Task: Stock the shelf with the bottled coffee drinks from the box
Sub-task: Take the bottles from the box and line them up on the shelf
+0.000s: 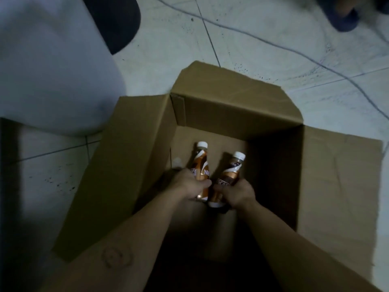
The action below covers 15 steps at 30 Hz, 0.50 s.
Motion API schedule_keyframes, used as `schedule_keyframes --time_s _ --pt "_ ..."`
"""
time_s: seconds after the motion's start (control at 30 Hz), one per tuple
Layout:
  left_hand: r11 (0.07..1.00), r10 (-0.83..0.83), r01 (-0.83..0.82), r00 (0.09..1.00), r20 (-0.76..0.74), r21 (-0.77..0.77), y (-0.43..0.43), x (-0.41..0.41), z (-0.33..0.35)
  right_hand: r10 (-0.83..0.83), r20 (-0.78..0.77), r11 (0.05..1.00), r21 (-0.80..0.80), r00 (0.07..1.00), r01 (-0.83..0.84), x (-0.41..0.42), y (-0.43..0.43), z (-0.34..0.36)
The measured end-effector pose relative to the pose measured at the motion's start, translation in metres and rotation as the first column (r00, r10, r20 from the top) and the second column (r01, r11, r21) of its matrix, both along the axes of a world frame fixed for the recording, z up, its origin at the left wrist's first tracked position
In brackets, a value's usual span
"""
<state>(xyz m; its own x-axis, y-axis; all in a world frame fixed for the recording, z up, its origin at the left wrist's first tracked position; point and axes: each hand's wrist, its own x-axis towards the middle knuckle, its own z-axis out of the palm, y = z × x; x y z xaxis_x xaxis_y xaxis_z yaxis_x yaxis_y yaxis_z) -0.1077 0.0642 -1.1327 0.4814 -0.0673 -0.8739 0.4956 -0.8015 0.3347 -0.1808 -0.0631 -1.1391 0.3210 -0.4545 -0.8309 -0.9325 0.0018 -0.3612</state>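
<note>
An open cardboard box stands on the tiled floor with its flaps spread out. Both my arms reach down into it. My left hand is closed around a brown-and-orange coffee bottle with a white cap. Just to its right, my right hand grips a second, darker coffee bottle, also white-capped. Both bottles lean away from me above the box floor. A faint white cap of a third bottle shows at the box's left wall, mostly hidden behind my left hand.
A large pale rounded object fills the upper left beside the box. A dark shape lies behind it. A person's foot in a dark slipper stands at the top right. Grey floor tiles surround the box.
</note>
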Motion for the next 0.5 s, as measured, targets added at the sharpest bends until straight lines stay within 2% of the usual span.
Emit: schedule_keyframes --time_s 0.07,0.2,0.37,0.5 --pt "0.994 0.084 -0.086 0.996 -0.039 -0.066 0.009 -0.012 0.017 0.043 0.047 0.999 0.014 0.998 -0.043 -0.003 -0.001 0.017" --pt "0.971 0.171 -0.157 0.983 0.061 -0.180 0.022 -0.022 0.076 0.186 0.238 0.981 0.000 0.953 -0.192 0.002 0.001 0.078" --pt "0.919 0.311 -0.227 0.920 0.238 -0.323 0.060 -0.031 0.193 0.128 0.518 0.963 0.140 0.846 -0.231 0.013 0.020 0.183" --pt "0.893 0.401 -0.245 0.814 0.419 -0.377 0.114 -0.044 0.296 0.073 0.683 0.906 0.260 0.727 -0.335 0.015 0.079 0.271"
